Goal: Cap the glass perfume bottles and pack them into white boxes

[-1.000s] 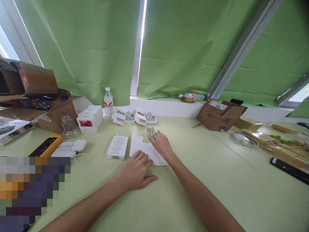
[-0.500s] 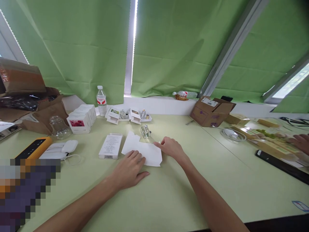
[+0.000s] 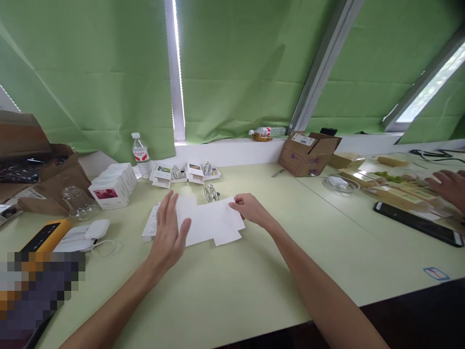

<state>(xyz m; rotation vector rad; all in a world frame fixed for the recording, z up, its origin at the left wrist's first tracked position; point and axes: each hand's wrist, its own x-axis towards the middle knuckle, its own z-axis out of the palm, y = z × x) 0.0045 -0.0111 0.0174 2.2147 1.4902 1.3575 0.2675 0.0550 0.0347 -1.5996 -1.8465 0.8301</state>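
Note:
A flat white cardboard sheet with cut flaps [image 3: 207, 220], like an unfolded small box, is raised slightly over the table in front of me. My right hand [image 3: 250, 209] pinches its upper right edge. My left hand [image 3: 167, 235] stands upright at the sheet's left end, fingers stretched and thumb apart. Partly hidden behind that hand lies a white printed box [image 3: 150, 224]. Just beyond the sheet is a small shiny clear object, like a little glass bottle [image 3: 210, 192], with a dark bit beside it.
At the back are two opened small white boxes [image 3: 162, 175] with trays, and a water bottle [image 3: 141, 155]. White boxes [image 3: 112, 186] stand in a row on the left. A carton [image 3: 307, 154], a black phone-like bar [image 3: 417, 223] and another person's hand [image 3: 448, 188] are on the right.
My left hand has lifted off the sheet and turned upright, fingers opened. My right hand now grips the sheet's edge, and the sheet has shifted and turned. The view has swung right.

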